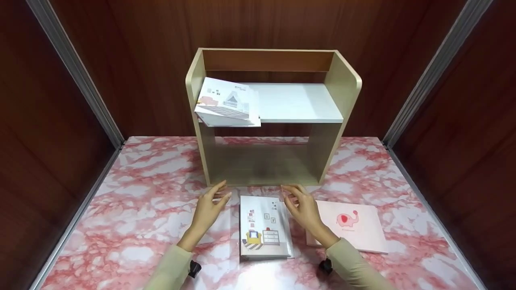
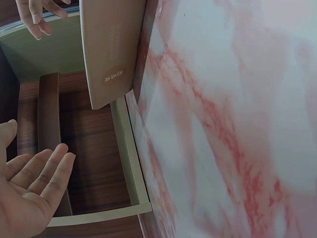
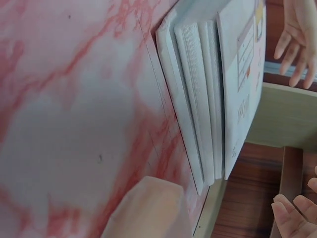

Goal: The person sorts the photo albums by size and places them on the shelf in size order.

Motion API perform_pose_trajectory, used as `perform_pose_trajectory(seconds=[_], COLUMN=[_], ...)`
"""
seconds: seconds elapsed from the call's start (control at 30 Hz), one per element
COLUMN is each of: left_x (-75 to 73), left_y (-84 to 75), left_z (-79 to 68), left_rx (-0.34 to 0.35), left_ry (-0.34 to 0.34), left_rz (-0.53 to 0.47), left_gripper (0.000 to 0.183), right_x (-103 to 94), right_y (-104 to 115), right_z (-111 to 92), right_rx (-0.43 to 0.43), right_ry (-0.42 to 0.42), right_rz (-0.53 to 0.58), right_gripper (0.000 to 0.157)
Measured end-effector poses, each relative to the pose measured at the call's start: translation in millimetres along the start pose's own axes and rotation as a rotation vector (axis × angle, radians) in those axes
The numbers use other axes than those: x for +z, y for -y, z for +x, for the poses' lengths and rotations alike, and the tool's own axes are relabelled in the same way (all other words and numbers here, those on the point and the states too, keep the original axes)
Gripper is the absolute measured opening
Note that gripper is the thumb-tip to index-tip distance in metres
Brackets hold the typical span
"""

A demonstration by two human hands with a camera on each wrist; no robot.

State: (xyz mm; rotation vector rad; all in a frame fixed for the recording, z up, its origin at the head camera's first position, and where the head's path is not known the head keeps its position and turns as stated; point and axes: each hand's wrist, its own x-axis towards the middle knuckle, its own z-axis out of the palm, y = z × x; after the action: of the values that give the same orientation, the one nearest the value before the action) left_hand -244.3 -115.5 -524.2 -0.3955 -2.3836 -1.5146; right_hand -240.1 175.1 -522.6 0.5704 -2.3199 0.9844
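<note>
While the book stack lies flat, white armchair-print cover up, my left hand and right hand flank it, thumbs and fingers apart.

White glare on near tabletop; walls dim; wrist views duller.

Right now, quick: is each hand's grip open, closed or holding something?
Left hand: open, holding nothing.
Right hand: open, holding nothing, near the book stack.

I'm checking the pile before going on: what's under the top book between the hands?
Under the top book, the right wrist view shows page edges of more books. Their front covers are mostly hidden; the tabletop directly beneath is covered.
</note>
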Motion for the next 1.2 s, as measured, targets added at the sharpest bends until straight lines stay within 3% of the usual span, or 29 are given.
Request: perform_pose_trajectory(seconds=[0.47, 1.2], left_x=[6.1, 8.3], left_y=[5.5, 11.8], left_z=[-4.6, -15.9], left_rx=[0.023, -0.002], left_ry=[0.0, 0.037], left_rz=[-0.018, -0.033], left_gripper=[0.045, 0.054], right_x=[4.4, 6.4], right_y=[0, -7], right_z=[-5, -21], right_rx=[0.032, 0.107], right_ry=[0.013, 0.068], right_rz=[0.002, -0.019], right_gripper=[0.028, 0.035])
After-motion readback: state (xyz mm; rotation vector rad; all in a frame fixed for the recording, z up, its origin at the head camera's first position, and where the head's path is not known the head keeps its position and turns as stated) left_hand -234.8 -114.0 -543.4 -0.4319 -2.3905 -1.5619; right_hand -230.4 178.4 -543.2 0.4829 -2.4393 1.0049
